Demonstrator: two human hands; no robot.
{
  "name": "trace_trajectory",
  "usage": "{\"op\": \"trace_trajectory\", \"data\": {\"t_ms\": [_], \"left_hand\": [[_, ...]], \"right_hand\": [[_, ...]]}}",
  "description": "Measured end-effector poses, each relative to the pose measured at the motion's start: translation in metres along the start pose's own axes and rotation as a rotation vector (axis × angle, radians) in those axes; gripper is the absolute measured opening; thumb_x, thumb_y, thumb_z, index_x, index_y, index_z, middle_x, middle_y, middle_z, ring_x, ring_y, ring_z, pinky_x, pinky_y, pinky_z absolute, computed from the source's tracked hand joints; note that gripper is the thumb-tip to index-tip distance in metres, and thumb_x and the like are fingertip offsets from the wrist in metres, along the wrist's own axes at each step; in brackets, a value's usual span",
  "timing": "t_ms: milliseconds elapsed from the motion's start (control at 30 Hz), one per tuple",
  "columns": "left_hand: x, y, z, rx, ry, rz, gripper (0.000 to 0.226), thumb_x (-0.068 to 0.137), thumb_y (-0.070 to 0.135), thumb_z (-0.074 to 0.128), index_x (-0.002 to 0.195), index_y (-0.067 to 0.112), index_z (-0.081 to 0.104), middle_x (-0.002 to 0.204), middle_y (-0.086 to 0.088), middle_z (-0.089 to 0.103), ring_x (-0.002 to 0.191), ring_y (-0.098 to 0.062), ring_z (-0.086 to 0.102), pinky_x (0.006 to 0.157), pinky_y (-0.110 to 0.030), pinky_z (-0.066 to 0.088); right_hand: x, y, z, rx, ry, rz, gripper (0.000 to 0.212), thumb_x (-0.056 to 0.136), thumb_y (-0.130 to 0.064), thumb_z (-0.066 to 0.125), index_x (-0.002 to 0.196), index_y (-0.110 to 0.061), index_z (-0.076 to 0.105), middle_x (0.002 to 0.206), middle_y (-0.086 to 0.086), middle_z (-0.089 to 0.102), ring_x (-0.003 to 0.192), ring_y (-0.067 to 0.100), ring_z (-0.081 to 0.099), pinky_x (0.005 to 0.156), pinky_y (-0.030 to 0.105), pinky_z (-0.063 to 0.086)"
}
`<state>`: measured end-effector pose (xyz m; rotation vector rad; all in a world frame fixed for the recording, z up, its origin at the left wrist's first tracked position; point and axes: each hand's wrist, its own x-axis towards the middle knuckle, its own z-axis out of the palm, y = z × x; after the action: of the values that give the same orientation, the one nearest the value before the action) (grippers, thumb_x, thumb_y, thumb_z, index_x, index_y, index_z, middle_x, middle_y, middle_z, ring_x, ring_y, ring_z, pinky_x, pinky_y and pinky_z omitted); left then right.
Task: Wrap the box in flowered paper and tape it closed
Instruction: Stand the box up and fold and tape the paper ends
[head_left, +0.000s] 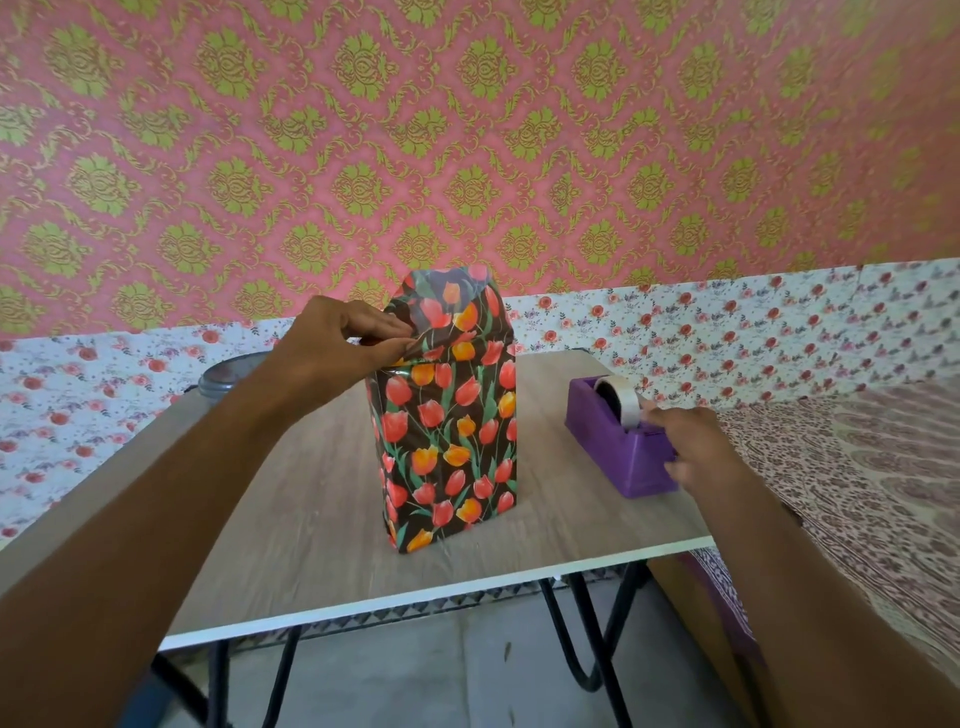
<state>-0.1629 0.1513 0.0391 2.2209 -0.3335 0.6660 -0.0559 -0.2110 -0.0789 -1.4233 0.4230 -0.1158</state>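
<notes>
While our left hand pinches its top flap, the upright box wears black tulip paper; our right hand grips the purple tape dispenser.

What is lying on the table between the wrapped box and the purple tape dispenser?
Nothing: in the head view only bare tabletop shows between the wrapped box and the tape dispenser.
</notes>
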Motion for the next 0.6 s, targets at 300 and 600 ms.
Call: {"op": "trace_trajectory", "data": {"t_ms": [300, 600], "left_hand": [[-0.001, 0.002, 0.002, 0.033, -0.004, 0.007, 0.015, 0.09, 0.01, 0.071, 0.103, 0.014, 0.079, 0.099, 0.0, 0.074, 0.098, -0.014, 0.067, 0.085, -0.028, 0.055], [-0.004, 0.004, 0.002, 0.035, 0.0, 0.006, 0.016, 0.091, 0.011, 0.071, 0.104, 0.014, 0.078, 0.096, 0.004, 0.073, 0.096, -0.01, 0.067, 0.079, -0.023, 0.052]], "right_hand": [[-0.017, 0.024, 0.003, 0.478, 0.063, 0.017, 0.028, 0.082, 0.002, 0.07, 0.109, -0.005, 0.067, 0.102, 0.01, 0.069, 0.076, 0.022, 0.065, 0.063, 0.032, 0.053], [-0.037, 0.079, -0.001, 0.28, 0.313, -0.188, 0.017, 0.079, 0.013, 0.059, 0.085, 0.003, 0.071, 0.074, 0.007, 0.064, 0.075, 0.025, 0.06, 0.062, 0.029, 0.046]]}}
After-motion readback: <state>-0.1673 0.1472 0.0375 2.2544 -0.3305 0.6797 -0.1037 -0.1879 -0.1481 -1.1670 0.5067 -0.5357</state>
